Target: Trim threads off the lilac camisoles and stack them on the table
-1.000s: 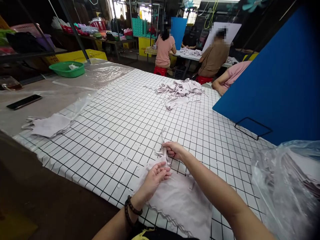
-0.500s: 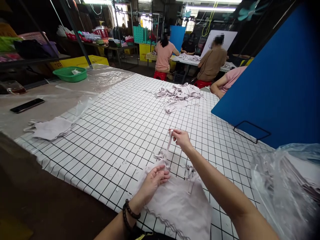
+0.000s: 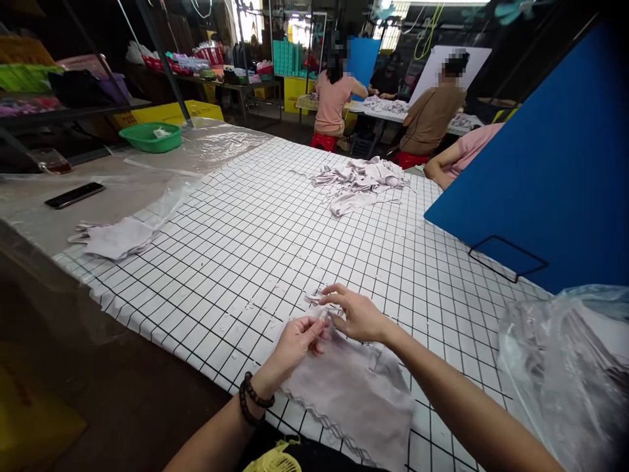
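Observation:
A pale pinkish-grey camisole [image 3: 354, 393] with a wavy hem lies at the table's front, its narrow straps at the far end. My left hand [image 3: 297, 344], with dark bead bracelets at the wrist, pinches the garment at the base of one strap. Just beyond, my right hand [image 3: 356, 313] hovers over the same strap, its fingers curved and apart from the thumb. A clear loop [image 3: 376, 360] shows on the garment's other side. The fingers partly cover the strap ends.
A grid-patterned cloth [image 3: 236, 262] covers the table, with small white scraps on it. A heap of similar garments [image 3: 361, 180] lies farther back, and a flat stack [image 3: 120, 237] to the left. At right are a blue board [image 3: 535, 177] and a clear plastic bag [image 3: 545, 367]. Several people sit beyond.
My right hand has come down and left toward my left hand, letting go of the raised strap. My left fingers have closed into a pinch. The view has shifted slightly.

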Demonstrator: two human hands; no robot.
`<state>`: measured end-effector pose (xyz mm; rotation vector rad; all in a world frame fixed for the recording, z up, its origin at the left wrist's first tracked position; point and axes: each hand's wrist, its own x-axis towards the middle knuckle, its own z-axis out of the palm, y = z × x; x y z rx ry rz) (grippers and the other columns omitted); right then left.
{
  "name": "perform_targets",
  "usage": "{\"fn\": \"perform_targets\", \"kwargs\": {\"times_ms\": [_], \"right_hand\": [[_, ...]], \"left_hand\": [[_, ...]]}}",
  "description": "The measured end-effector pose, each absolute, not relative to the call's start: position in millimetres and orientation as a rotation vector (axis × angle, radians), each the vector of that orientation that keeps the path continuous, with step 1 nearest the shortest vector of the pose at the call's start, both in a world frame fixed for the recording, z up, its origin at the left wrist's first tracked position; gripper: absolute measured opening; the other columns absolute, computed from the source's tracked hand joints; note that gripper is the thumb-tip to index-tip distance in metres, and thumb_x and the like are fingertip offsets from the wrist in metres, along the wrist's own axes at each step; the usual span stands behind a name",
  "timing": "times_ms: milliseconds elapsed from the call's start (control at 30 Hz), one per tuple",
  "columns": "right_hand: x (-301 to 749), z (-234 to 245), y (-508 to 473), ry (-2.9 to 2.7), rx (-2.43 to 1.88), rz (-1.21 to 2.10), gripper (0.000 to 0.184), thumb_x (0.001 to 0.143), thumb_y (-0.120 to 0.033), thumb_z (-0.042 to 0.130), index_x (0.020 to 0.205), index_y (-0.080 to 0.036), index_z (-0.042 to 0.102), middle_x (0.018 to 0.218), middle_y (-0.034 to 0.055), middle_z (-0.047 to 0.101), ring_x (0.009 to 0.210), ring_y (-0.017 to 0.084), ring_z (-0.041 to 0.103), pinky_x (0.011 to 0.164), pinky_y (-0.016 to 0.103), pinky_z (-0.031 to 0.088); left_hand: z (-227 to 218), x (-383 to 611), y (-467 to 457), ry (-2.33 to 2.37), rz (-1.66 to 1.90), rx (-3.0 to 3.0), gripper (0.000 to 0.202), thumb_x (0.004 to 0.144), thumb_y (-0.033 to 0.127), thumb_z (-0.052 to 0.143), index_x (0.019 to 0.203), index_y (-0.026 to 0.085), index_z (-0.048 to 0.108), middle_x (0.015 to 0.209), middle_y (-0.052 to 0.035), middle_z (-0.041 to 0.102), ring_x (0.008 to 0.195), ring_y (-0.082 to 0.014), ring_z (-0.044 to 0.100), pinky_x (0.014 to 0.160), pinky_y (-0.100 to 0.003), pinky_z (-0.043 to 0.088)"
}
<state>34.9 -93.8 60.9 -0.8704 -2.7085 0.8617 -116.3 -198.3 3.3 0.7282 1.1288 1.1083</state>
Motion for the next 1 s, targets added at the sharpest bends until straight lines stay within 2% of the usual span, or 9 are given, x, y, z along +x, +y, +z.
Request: {"fn": "perform_targets", "kwargs": {"times_ms": [100,200,300,400,500,567,767,1000], "right_hand": [[38,76,-96,-2.78,-0.751,1.336,0.039,0.081,-0.038,0.061,0.117,-0.023,0.058,0.109,0.0054,0.064,0.078,0.015,0.06,0.063,0.024,0.045],[39,74,-99,-2.795,-0.793,1.56,0.032,0.08,-0.045,0.063,0.097,-0.019,0.065,0.082,0.0036,0.067,0.07,0.015,0.059,0.058,0.024,0.043],[43,59,-97,-2.672,-0.985,1.711,0.03,0.077,-0.047,0.064,0.082,-0.017,0.063,0.073,0.0028,0.065,0.059,0.013,0.056,0.05,0.023,0.041],[50,43,-93,-2.511,-1.081,1.825,0.029,0.08,-0.046,0.06,0.078,-0.017,0.06,0.068,0.0014,0.061,0.056,0.013,0.056,0.048,0.022,0.042],[56,31,-89,-2.376,-1.099,1.941,0.026,0.08,-0.042,0.059,0.078,-0.017,0.058,0.067,0.0002,0.058,0.056,0.012,0.058,0.05,0.022,0.045],[59,24,-88,-2.31,-1.101,2.04,0.026,0.081,-0.042,0.059,0.078,-0.017,0.056,0.066,-0.0007,0.055,0.054,0.012,0.057,0.049,0.022,0.046],[62,17,-94,-2.364,-1.144,1.994,0.021,0.085,-0.039,0.051,0.085,-0.018,0.056,0.066,-0.0014,0.059,0.045,0.009,0.051,0.042,0.02,0.038],[59,25,-99,-2.497,-1.216,1.69,0.022,0.08,-0.038,0.057,0.082,-0.019,0.067,0.065,-0.0012,0.062,0.054,0.011,0.053,0.052,0.023,0.038]], "left_hand": [[1,-114,-202,1.191,0.954,0.862,0.039,0.077,0.049,0.062,0.08,0.011,0.062,0.073,-0.0031,0.065,0.046,-0.0079,0.053,0.047,-0.021,0.04],[2,-112,-206,1.234,0.846,0.927,0.039,0.079,0.05,0.059,0.08,0.012,0.061,0.075,-0.0038,0.066,0.046,-0.0084,0.053,0.046,-0.021,0.04],[6,-112,-210,1.298,0.79,1.017,0.044,0.086,0.053,0.045,0.08,0.012,0.061,0.076,-0.0045,0.065,0.048,-0.009,0.053,0.048,-0.022,0.041],[9,-117,-213,1.463,0.796,1.26,0.043,0.091,0.05,0.038,0.084,0.015,0.061,0.074,-0.0031,0.063,0.06,-0.0126,0.056,0.06,-0.026,0.045],[8,-122,-216,1.638,0.774,1.519,0.029,0.087,0.043,0.051,0.102,0.02,0.059,0.085,-0.0023,0.059,0.079,-0.0163,0.057,0.075,-0.029,0.045],[6,-124,-218,1.7,0.694,1.629,0.029,0.084,0.037,0.057,0.109,0.022,0.056,0.094,-0.0029,0.056,0.084,-0.0172,0.055,0.077,-0.031,0.045],[-1,-119,-217,1.814,0.578,1.796,0.022,0.088,0.032,0.052,0.107,0.023,0.055,0.101,-0.0047,0.048,0.095,-0.0199,0.05,0.083,-0.034,0.044],[0,-118,-214,1.832,0.526,1.771,0.021,0.085,0.032,0.057,0.104,0.023,0.055,0.1,-0.0037,0.045,0.094,-0.0197,0.05,0.08,-0.032,0.044]]}}
